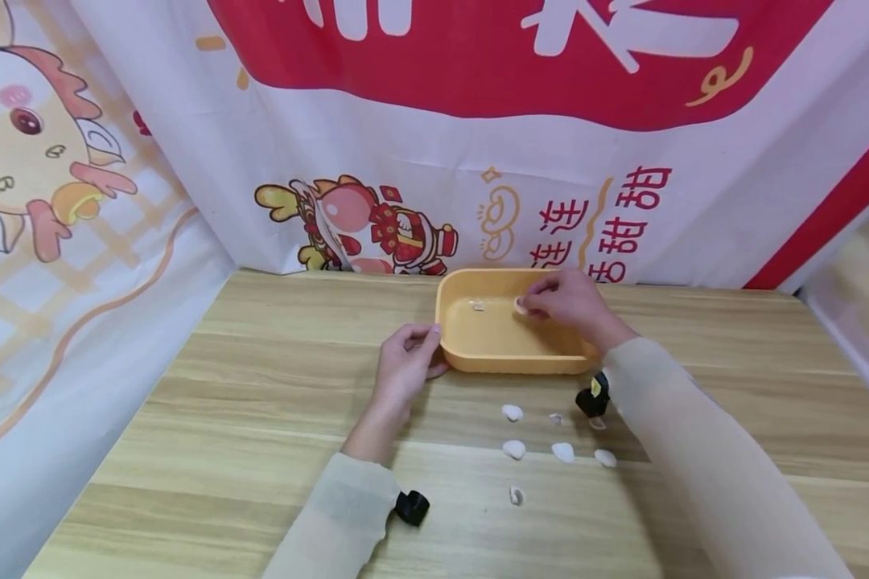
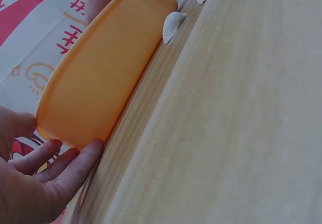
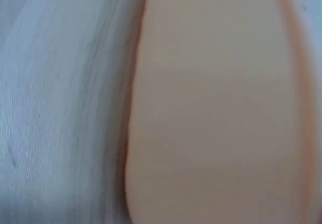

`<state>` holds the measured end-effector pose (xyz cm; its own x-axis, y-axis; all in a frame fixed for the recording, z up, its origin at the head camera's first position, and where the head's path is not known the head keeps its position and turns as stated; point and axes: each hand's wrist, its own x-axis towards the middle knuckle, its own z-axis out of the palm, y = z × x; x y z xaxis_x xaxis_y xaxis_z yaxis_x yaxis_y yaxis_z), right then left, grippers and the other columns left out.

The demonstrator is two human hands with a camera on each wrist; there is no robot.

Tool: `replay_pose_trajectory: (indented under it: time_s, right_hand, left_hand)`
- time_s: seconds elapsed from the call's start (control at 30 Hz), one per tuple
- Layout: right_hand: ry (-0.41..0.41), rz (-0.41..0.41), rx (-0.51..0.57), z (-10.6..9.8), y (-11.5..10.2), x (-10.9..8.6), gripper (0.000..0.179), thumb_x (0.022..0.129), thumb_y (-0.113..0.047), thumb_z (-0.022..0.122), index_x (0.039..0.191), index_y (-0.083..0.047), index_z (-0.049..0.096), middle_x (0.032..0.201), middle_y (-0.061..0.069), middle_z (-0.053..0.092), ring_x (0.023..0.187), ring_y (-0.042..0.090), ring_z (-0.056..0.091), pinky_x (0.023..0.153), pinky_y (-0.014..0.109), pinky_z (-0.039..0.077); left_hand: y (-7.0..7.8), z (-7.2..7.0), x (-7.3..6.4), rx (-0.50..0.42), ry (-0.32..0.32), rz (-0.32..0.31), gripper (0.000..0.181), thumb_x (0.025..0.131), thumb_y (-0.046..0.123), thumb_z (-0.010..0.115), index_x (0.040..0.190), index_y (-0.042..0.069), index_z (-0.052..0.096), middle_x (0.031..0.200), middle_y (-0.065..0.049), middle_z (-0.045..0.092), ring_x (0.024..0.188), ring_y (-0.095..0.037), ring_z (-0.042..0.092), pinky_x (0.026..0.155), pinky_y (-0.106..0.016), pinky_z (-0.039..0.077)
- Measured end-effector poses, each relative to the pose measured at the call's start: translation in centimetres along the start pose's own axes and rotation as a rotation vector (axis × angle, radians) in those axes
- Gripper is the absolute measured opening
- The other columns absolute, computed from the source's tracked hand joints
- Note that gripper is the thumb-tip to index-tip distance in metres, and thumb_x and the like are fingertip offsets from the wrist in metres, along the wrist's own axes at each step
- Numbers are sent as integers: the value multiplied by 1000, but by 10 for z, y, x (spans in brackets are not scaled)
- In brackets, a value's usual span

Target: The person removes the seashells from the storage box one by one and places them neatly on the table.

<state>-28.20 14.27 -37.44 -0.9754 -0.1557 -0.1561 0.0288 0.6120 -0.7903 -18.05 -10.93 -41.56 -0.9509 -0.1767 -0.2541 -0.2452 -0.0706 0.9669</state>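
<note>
A yellow plastic basin (image 1: 517, 364) stands on the wooden table, against the fabric backdrop. My left hand (image 1: 404, 366) holds its left end from outside; in the left wrist view the thumb is at the rim and the fingertips (image 2: 94, 147) lie against the outer wall. My right hand (image 1: 566, 301) reaches into the basin and pinches a small pale shell (image 1: 520, 306) between thumb and fingers. Another small shell piece (image 1: 478, 306) lies inside toward the left. The right wrist view has only the basin's wall (image 3: 216, 103) close up, with the right hand out of sight.
Several white shells, one of them a whole scallop-like shell (image 1: 563, 453), lie spread on the table (image 1: 261, 418) in front of the basin. Black camera mounts (image 1: 411, 507) sit at both wrists. A printed cloth (image 1: 376, 145) hangs right behind the basin.
</note>
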Motion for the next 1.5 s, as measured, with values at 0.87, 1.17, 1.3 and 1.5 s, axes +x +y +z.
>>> replay_pose_trajectory:
  time_s: [0.87, 1.17, 1.3, 1.5]
  right_hand:
    - [-16, -86, 533, -29, -13, -88, 20, 103, -16, 76, 114, -2, 68, 103, -4, 77, 92, 11, 75, 88, 25, 68]
    - [-30, -128, 536, -14, 8, -125, 11, 101, -12, 77, 108, -4, 72, 98, -2, 78, 87, 12, 75, 85, 29, 69]
    - [-58, -127, 495, -2, 20, -141, 16, 99, -12, 80, 109, -2, 72, 96, -2, 79, 88, 15, 77, 85, 33, 70]
    - [-122, -102, 476, 9, 39, -158, 24, 97, -12, 81, 112, 2, 70, 94, -1, 80, 86, 17, 78, 80, 32, 70]
  left_hand:
    - [-1, -1, -1, -1, -4, 2, 31, 109, 26, 67, 132, 5, 67, 134, -17, 68, 116, -27, 72, 94, -38, 70]
    - [1, 0, 0, 8, -4, -5, 30, 109, 27, 67, 130, 6, 68, 132, -15, 69, 118, -27, 72, 92, -37, 70]
    - [0, 0, 0, 1, -7, -4, 30, 109, 26, 67, 131, 6, 68, 132, -15, 68, 118, -27, 72, 93, -37, 70]
    - [-1, 0, 1, -5, -4, -7, 30, 109, 26, 67, 131, 5, 67, 132, -16, 68, 116, -27, 72, 93, -37, 70]
